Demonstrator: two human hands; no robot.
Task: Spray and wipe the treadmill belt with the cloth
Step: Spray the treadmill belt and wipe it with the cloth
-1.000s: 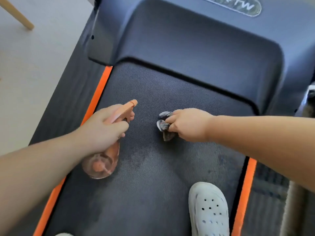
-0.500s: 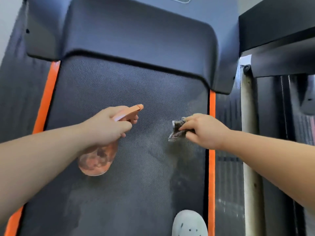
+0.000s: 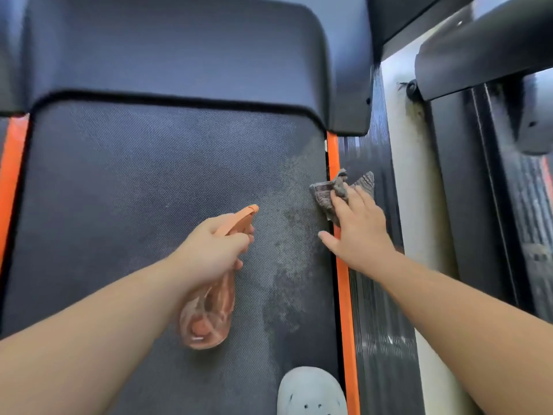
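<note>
The dark textured treadmill belt (image 3: pixel 134 190) fills the middle of the head view, with a damp, speckled patch along its right side. My left hand (image 3: pixel 212 250) grips an orange spray bottle (image 3: pixel 209 313) over the belt, its nozzle pointing up and right. My right hand (image 3: pixel 356 229) lies flat with straight fingers, pressing a small grey cloth (image 3: pixel 323 193) against the belt's right edge, across the orange stripe (image 3: pixel 344 295). Part of the cloth sticks out beyond my fingertips onto the ribbed side rail.
The dark motor cover (image 3: pixel 179 55) rises at the belt's far end. A white clog (image 3: pixel 311 393) stands on the belt at the bottom. Right of the ribbed side rail (image 3: pixel 377 324) are a white post (image 3: pixel 416 205) and dark framework (image 3: pixel 478 55). Another orange stripe (image 3: pixel 12 163) borders the left.
My right hand has slid the cloth rightward from mid-belt to the right edge and flattened over it. The view has shifted right. My left hand has kept its grip on the bottle.
</note>
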